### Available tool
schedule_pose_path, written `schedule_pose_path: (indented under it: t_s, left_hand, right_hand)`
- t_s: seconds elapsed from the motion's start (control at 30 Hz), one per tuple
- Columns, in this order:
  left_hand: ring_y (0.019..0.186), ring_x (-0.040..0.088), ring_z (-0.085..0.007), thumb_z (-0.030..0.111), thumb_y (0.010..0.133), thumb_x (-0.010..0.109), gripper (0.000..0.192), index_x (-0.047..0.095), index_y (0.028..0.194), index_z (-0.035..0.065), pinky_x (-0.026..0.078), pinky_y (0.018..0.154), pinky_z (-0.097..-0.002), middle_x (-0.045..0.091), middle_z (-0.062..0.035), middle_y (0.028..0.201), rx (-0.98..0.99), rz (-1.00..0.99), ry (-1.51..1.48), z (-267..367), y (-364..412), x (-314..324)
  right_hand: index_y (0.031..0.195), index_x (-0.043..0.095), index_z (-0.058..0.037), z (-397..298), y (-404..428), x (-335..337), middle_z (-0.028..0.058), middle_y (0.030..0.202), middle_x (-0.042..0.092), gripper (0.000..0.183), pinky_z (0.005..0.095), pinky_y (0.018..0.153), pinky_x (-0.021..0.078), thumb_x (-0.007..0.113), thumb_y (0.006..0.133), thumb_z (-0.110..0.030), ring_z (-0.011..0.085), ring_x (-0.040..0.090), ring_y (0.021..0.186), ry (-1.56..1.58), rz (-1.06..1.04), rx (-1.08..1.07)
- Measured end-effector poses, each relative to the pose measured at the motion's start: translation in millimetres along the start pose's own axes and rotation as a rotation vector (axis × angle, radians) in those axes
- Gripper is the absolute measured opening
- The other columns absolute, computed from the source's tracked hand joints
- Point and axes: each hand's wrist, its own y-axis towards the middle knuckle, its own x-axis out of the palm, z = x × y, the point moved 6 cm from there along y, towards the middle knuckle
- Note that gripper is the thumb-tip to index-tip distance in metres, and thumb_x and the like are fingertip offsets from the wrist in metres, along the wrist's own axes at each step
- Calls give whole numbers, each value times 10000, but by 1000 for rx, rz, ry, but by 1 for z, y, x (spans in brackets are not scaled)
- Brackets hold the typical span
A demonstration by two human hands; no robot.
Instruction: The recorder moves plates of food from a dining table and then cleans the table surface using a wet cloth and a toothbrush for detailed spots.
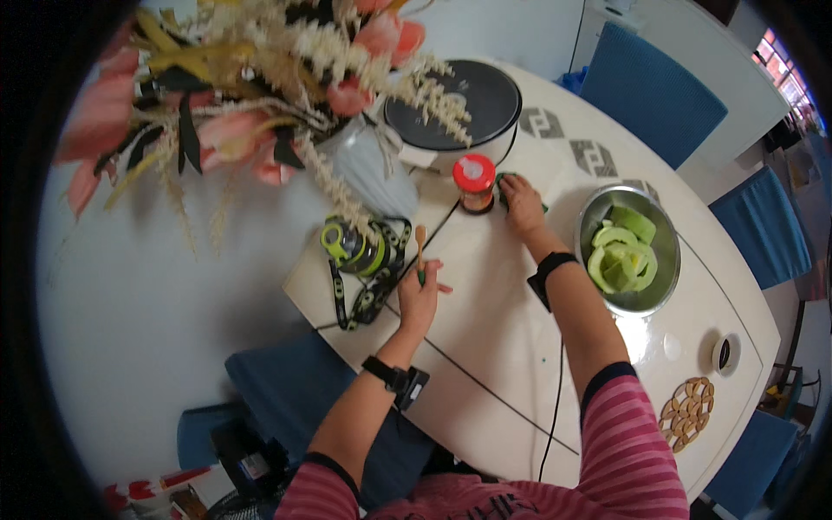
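Note:
My left hand (417, 304) holds a slim wooden utensil (421, 240) with a green part at the grip. Its pale tip points away from me, and the other fingers are spread. Farther forward, my right hand (522, 207) lies over a dark green cloth (502, 184), its fingers curled onto it; most of the cloth is hidden. Just left of that hand stands a clear jar (476, 200) with a red lid (474, 172) and dark contents. To the right, a steel bowl (583, 224) contains thick green fruit peels (622, 255).
A strapped bottle (354, 250) stands left, before a grey vase (374, 169) with overhanging artificial flowers (234, 133). Behind the jar is a lidded electric pot (465, 104). A small cup (726, 354) and wooden trivet (688, 415) sit right. A black cable (554, 416) crosses the table (481, 364).

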Motion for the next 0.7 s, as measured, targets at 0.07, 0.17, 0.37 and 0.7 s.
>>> schedule_pose_path:
  t_s: [0.07,0.17,0.37,0.7]
  left_hand:
    - [616,632,-127,295,911,433,326,550,991,2,354,346,-201,611,-80,968,39,31,22,4,2,-5]
    - [623,637,-135,285,911,429,320,554,978,-3,356,344,-202,611,-79,970,-21,28,16,-9,1,-9]
    - [481,545,-124,300,900,440,323,584,929,13,407,470,-241,618,-67,675,40,123,64,-17,-10,-23]
    - [582,626,-123,332,904,425,371,573,937,-7,390,393,-210,627,-72,755,41,88,88,-4,-45,-37]
  right_hand:
    - [1080,563,-80,-7,-3,-1,41,1205,487,369,374,884,388,482,724,-30,262,420,1128,29,-40,-52]
    - [1044,583,-72,-21,-42,5,50,1182,501,350,378,868,399,489,710,-21,273,442,1097,40,-77,-104]
    - [1086,563,-63,-105,-113,-9,53,1176,497,398,380,897,371,502,698,-6,239,413,1136,165,-229,-257]
    - [1138,535,-120,-121,-81,8,0,1221,478,406,367,875,380,512,736,-74,203,426,1125,19,-212,-85]
